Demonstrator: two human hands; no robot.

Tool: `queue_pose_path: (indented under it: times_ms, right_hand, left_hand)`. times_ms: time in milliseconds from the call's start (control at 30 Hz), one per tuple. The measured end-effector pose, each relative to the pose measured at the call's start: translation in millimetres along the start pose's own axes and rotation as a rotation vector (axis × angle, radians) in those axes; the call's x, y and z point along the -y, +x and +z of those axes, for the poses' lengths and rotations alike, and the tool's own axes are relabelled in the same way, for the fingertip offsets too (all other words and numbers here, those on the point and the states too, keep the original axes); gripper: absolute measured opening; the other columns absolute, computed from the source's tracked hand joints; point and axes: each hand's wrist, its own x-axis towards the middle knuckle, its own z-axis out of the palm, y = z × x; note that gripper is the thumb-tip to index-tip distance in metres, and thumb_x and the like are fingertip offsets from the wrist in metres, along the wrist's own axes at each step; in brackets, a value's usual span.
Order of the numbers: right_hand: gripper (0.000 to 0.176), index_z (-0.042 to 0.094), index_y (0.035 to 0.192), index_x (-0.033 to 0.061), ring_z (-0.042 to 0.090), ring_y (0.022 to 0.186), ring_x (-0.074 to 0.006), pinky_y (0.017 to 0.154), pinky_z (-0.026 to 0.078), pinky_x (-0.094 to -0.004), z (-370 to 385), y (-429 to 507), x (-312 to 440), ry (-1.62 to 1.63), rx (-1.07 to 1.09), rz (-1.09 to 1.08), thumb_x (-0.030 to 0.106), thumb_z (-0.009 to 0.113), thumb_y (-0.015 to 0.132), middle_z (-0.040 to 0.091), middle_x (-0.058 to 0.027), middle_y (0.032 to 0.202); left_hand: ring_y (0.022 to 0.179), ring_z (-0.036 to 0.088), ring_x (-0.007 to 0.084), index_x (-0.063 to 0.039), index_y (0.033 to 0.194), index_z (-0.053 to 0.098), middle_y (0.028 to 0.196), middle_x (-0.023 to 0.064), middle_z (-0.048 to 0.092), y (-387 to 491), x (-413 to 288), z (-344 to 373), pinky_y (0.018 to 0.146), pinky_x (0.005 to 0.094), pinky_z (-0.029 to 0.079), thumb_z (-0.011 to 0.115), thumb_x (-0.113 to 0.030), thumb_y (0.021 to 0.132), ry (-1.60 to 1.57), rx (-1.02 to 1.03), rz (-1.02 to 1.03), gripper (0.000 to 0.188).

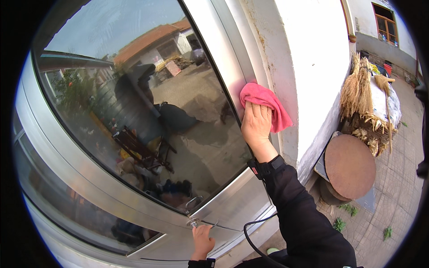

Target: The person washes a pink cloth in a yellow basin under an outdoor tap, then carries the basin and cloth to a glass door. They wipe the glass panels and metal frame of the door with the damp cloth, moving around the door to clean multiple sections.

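Observation:
My right hand (256, 125) presses a pink cloth (264, 104) against the metal frame (231, 63) along the right side of a glass door pane (201, 150). Part of the cloth hangs past my fingers towards the white wall. Lower down, my left hand (202, 239) is at the round metal door knob (193, 221), its fingertips touching it; whether they close around it cannot be told. The glass reflects a yard, a tiled roof and a person's dark shape.
A black cable (248, 234) loops beside my right sleeve. To the right of the white wall (318, 67) stand a round brown board (350, 166), straw brooms (357, 88) and a white sack (385, 100) on the paved ground (402, 187).

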Motion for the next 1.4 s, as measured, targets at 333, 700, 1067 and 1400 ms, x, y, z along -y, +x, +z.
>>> queue_pose_path:
  times_ms: [333,700,1067,1400]
  right_hand:
    - [0.045,0.051,0.119,0.0026,0.046,0.110,-0.0317,0.089,0.037,-0.0410,6.1,42.2,1.3,-0.085,-0.004,-0.092,0.009,0.051,0.074,0.050,-0.0120,0.121]
    - [0.046,0.047,0.122,-0.0010,0.047,0.107,-0.0346,0.092,0.036,-0.0435,1.3,24.9,8.1,-0.050,0.055,0.008,0.017,0.055,0.080,0.051,-0.0160,0.118]
    - [0.042,0.051,0.118,-0.0020,0.046,0.108,-0.0360,0.095,0.033,-0.0461,-5.2,30.7,9.0,0.024,0.026,-0.005,0.019,0.056,0.081,0.052,-0.0168,0.116]
    - [0.048,0.048,0.120,-0.0043,0.044,0.110,-0.0382,0.097,0.032,-0.0474,-8.9,31.1,12.9,0.079,0.069,0.023,0.022,0.058,0.081,0.050,-0.0186,0.120]
  left_hand:
    - [0.104,0.050,0.0286,-0.008,0.102,0.059,0.099,0.0119,0.058,0.8,0.0,-2.8,0.097,0.0490,0.029,0.056,-0.003,0.057,-0.008,0.001,0.022,0.045]
    - [0.104,0.051,0.0277,-0.008,0.104,0.058,0.097,0.0121,0.059,-4.2,8.3,3.6,0.098,0.0476,0.029,0.057,-0.005,0.057,-0.021,-0.071,0.075,0.047]
    - [0.104,0.051,0.0282,-0.008,0.104,0.058,0.100,0.0129,0.058,-6.6,10.8,4.7,0.098,0.0478,0.029,0.058,-0.007,0.058,-0.025,-0.062,0.075,0.046]
    - [0.104,0.051,0.0288,-0.008,0.102,0.059,0.097,0.0120,0.058,-5.2,11.3,4.4,0.097,0.0488,0.029,0.058,-0.007,0.056,-0.066,-0.072,0.091,0.046]
